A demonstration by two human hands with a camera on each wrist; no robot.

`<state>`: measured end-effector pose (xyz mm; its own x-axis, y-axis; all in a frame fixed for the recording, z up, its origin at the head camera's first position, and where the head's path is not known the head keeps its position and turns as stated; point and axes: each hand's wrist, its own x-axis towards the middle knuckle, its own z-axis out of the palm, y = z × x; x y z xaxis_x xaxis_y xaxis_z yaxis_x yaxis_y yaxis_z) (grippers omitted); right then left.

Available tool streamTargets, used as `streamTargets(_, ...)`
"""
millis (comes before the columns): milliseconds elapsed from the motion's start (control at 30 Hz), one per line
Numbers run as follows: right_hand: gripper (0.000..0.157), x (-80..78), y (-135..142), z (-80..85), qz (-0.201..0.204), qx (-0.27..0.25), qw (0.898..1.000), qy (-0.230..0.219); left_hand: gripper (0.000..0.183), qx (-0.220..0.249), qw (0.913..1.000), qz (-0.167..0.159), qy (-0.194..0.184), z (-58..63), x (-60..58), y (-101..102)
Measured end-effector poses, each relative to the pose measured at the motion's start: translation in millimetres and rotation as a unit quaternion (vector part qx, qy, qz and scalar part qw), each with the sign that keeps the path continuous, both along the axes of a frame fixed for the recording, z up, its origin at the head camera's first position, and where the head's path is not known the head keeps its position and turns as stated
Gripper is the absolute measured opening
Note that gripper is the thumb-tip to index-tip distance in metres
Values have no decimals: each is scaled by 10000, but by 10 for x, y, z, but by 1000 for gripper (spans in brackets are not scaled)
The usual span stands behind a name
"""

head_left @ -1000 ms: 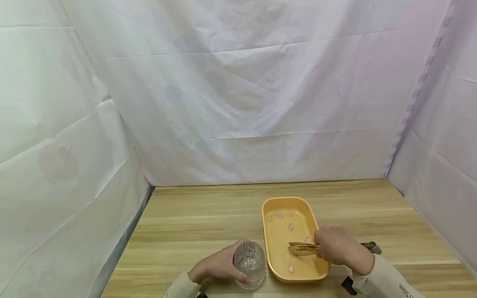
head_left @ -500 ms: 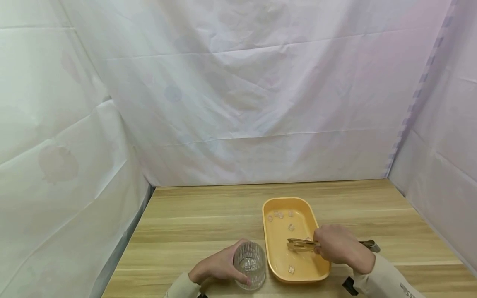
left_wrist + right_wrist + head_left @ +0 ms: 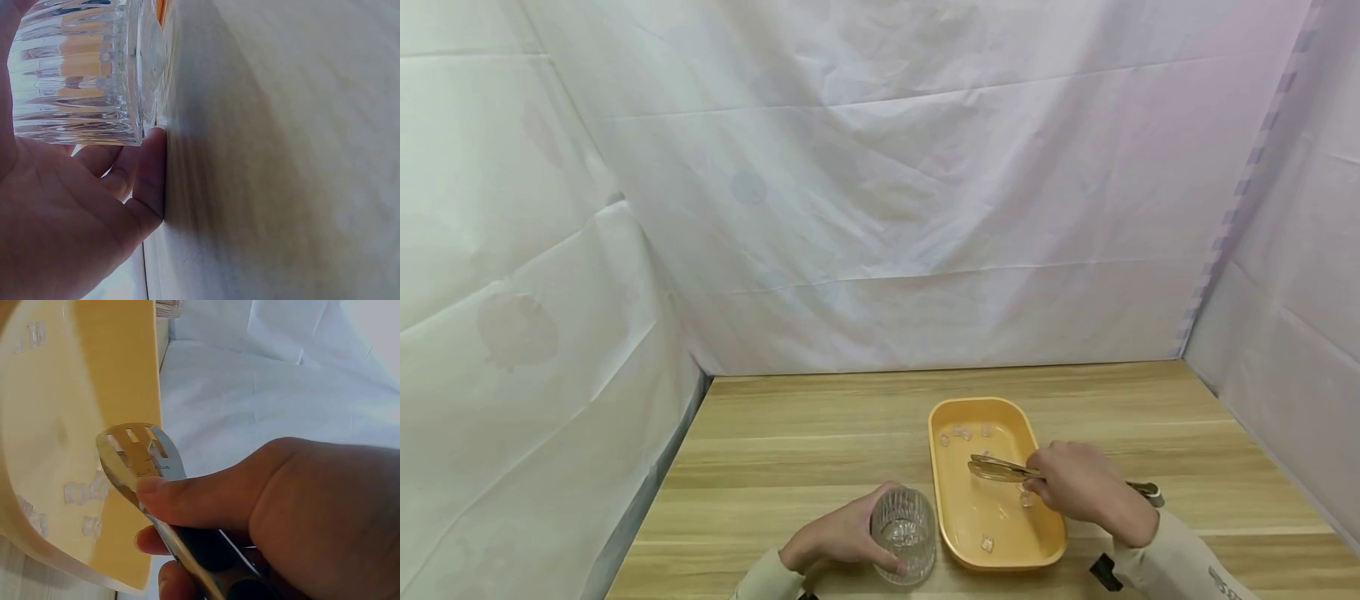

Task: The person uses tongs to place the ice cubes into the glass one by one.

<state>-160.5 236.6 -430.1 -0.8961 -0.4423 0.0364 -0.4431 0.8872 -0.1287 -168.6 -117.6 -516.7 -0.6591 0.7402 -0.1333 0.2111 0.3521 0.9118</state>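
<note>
My left hand (image 3: pixel 850 529) wraps its thumb and fingers round a clear ribbed drinking glass (image 3: pixel 904 533), which stands on the table beside the yellow tray (image 3: pixel 951 521). Small clear cubes seem to lie in the bottom of the glass. In the left wrist view, the ribbed wall of the glass (image 3: pixel 69 69) sits against the palm side of the hand. My right hand (image 3: pixel 1086 483) grips metal serving tongs (image 3: pixel 996 471) over the tray, their slotted heads (image 3: pixel 134 450) pointing left and close together. Whether a cube is between them I cannot tell.
Several clear cubes lie scattered in the tray, including one near its front (image 3: pixel 987 543) and a group (image 3: pixel 962 432) toward its far end. A wood-grain table (image 3: pixel 805 450) bears everything. White cloth (image 3: pixel 880 208) hangs behind and along both sides.
My right hand has moved the tongs away from me and slightly left over the tray. A cube under them appears nearer to me now. My left hand and the glass stay put.
</note>
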Motion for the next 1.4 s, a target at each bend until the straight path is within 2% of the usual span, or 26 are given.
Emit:
streamTargets(200,31,-17,6,31,33,-72,9996,253,79,-23,10000,17,-25,-12,-3,-1)
streamTargets(400,22,-19,-7,48,-107,-190,9990,378,79,-78,10000,29,19,-16,-5,-4)
streamTargets(900,29,-34,-64,105,-291,-679,9947,715,79,-43,10000,17,-30,-1,-2,-4)
streamTargets(1167,41,11,-96,183,-158,-841,9922,906,79,-64,9999,36,-72,-3,-8,-5)
streamTargets(1400,45,76,-134,286,17,-1059,9893,999,79,-69,9998,68,-159,-20,-11,-9)
